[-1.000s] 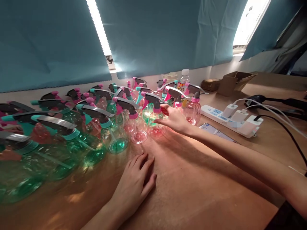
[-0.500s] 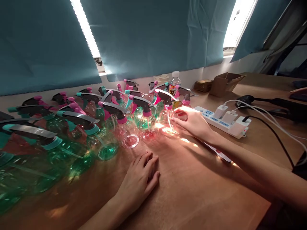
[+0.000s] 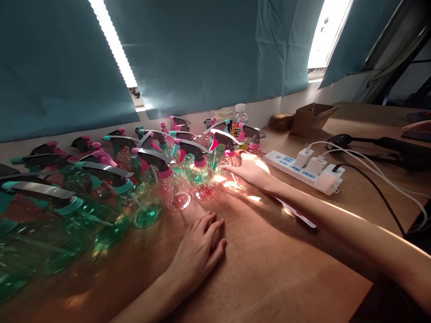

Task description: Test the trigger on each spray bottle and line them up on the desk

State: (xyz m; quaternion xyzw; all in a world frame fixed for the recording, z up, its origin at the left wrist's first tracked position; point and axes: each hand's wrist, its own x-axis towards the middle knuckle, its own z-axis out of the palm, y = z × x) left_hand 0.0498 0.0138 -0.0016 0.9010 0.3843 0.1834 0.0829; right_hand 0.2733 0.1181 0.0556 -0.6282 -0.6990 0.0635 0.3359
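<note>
My right hand (image 3: 251,169) is wrapped around the clear body of a spray bottle (image 3: 230,154) with a pink collar, at the right end of the front row. The bottle stands upright, and part of it is hidden by the fingers. Palm down on the wooden table (image 3: 269,269), my left hand (image 3: 202,244) lies with its fingers loosely apart and nothing in it. Just beyond its fingertips stand a pink-collared spray bottle (image 3: 175,193) and another pink-tinted spray bottle (image 3: 204,181). A green spray bottle (image 3: 144,211) is farther left.
Many more green and pink spray bottles crowd the left side. A white power strip (image 3: 292,168) with chargers and cables lies right of my right hand. Under the right forearm is a thin flat strip (image 3: 299,217). An open cardboard box (image 3: 311,119) and a drink bottle (image 3: 240,115) stand behind.
My right hand has shifted slightly left and closes farther around the bottle. The view has moved a little; my left hand rests in the same spot.
</note>
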